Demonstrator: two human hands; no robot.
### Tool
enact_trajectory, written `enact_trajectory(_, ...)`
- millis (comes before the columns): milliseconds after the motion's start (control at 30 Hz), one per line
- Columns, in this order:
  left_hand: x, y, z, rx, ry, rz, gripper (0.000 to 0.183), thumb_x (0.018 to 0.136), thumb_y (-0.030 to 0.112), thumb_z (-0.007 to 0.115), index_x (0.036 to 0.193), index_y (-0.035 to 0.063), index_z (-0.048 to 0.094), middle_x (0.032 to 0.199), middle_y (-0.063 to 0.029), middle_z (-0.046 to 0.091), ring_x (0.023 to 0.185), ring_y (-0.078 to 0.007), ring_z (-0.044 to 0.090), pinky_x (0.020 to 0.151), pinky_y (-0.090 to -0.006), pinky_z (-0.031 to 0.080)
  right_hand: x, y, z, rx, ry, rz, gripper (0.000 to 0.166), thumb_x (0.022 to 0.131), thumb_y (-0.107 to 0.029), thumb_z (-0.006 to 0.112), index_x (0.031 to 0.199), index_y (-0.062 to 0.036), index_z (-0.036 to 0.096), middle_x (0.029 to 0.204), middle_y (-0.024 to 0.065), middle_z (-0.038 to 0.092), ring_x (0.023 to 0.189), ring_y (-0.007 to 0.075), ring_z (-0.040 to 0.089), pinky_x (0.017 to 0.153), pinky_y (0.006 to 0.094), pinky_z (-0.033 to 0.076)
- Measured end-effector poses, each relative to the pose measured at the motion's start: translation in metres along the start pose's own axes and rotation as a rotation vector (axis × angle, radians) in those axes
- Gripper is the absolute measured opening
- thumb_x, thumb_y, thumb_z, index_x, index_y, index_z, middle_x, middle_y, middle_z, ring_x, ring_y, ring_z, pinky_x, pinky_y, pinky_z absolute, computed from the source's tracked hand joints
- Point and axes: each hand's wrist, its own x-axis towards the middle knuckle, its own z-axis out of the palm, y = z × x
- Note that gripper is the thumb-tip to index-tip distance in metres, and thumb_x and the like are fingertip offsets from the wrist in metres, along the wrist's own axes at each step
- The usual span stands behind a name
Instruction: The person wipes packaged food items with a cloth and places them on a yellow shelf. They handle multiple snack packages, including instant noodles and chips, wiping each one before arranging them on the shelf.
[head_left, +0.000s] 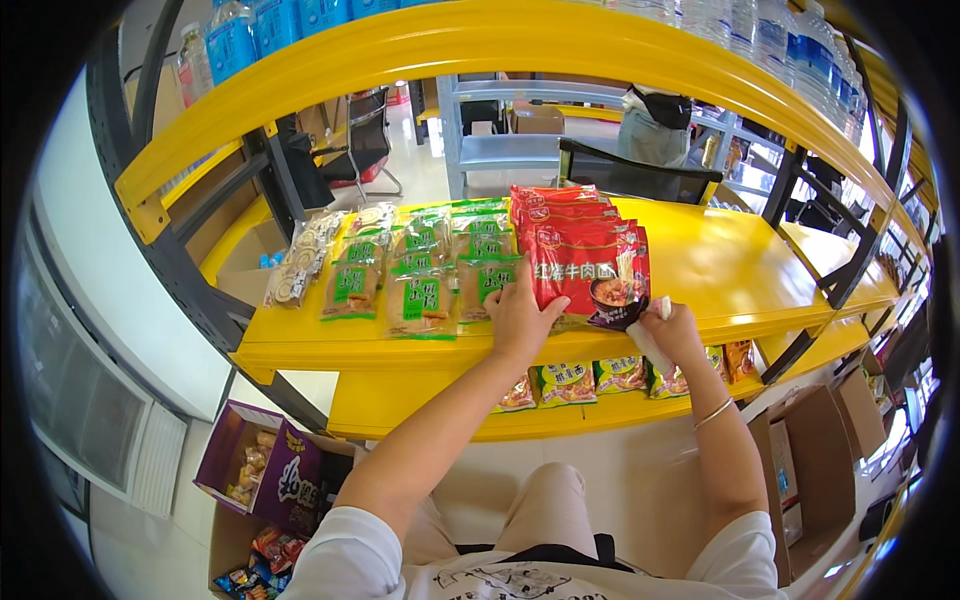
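Red instant noodle packets (581, 262) stand in an overlapping row on the yellow metal shelf (720, 262). My left hand (525, 311) grips the left edge of the front packet, its thumb on the packet's face and its other fingers partly hidden. By the packet's lower right corner, my right hand (675, 334) is closed around a crumpled white cloth or tissue (651, 341). Clear packs with green labels (421, 298) lie in rows just left of my left hand. Farther left is a column of clear packs of round snacks (300, 259).
Bottles (229, 45) line the yellow upper beam (480, 34). Noodle bags (566, 382) sit on the lower shelf. A purple box (277, 469) and an open carton (814, 465) stand on the floor. Behind the rack are a chair (637, 169) and a standing person (656, 127).
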Motion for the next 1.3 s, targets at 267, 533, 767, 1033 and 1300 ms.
enact_trajectory(267, -0.004, 0.000, 0.001, 0.047, 0.013, 0.031, 0.081, 0.066, 0.031, 0.066, 0.128, 0.0073, 0.019, 0.091, -0.0119, 0.056, 0.086, -0.0241, 0.050, 0.087, -0.0419, 0.023, -0.005, -0.015, 0.001, -0.117, 0.030, 0.014, 0.031, 0.069, -0.031, 0.060, 0.071, 0.0001, 0.058, 0.062, 0.0181, 0.057, 0.058, 0.0303, 0.056, 0.054, 0.0365, 0.043)
enact_trajectory(533, 0.003, -0.004, 0.002, -0.017, 0.053, 0.031, 0.086, 0.063, 0.034, 0.068, 0.129, 0.0085, 0.018, 0.105, -0.0160, 0.050, 0.098, -0.0276, 0.044, 0.089, -0.0389, 0.022, -0.004, -0.014, 0.007, -0.133, 0.075, 0.024, 0.031, 0.069, -0.033, 0.060, 0.073, -0.0015, 0.058, 0.064, 0.0187, 0.056, 0.061, 0.0325, 0.056, 0.055, 0.0382, 0.043)
enact_trajectory(767, -0.015, -0.007, -0.006, 0.157, 0.113, 0.465, 0.046, 0.064, 0.026, 0.066, 0.107, 0.0172, 0.051, 0.120, -0.0078, 0.040, 0.120, -0.0269, 0.024, 0.091, -0.0494, 0.016, -0.008, -0.012, 0.008, -0.115, 0.130, -0.029, 0.029, 0.068, -0.031, 0.061, 0.074, -0.0033, 0.057, 0.066, 0.0178, 0.057, 0.063, 0.0338, 0.055, 0.056, 0.0382, 0.043)
enact_trajectory(1033, -0.013, -0.007, 0.001, 0.137, 0.064, 0.423, 0.030, 0.071, 0.029, 0.061, 0.098, 0.0159, 0.058, 0.126, -0.0095, 0.035, 0.122, -0.0314, 0.020, 0.095, -0.0458, 0.016, -0.014, -0.011, 0.008, -0.006, 0.269, -0.016, 0.029, 0.069, -0.028, 0.062, 0.081, -0.0027, 0.056, 0.071, 0.0182, 0.058, 0.067, 0.0313, 0.056, 0.061, 0.0348, 0.044)
enact_trajectory(1300, -0.017, -0.014, -0.007, 0.101, 0.014, 0.526, 0.053, 0.068, 0.022, 0.060, 0.116, 0.0136, 0.042, 0.130, -0.0129, 0.027, 0.122, -0.0355, 0.017, 0.094, -0.0482, 0.018, -0.115, 0.062, -0.010, 0.227, 0.087, 0.005, 0.025, 0.078, -0.009, 0.050, 0.103, -0.0057, 0.052, 0.071, 0.0065, 0.054, 0.058, 0.0100, 0.049, 0.054, 0.0238, 0.042)
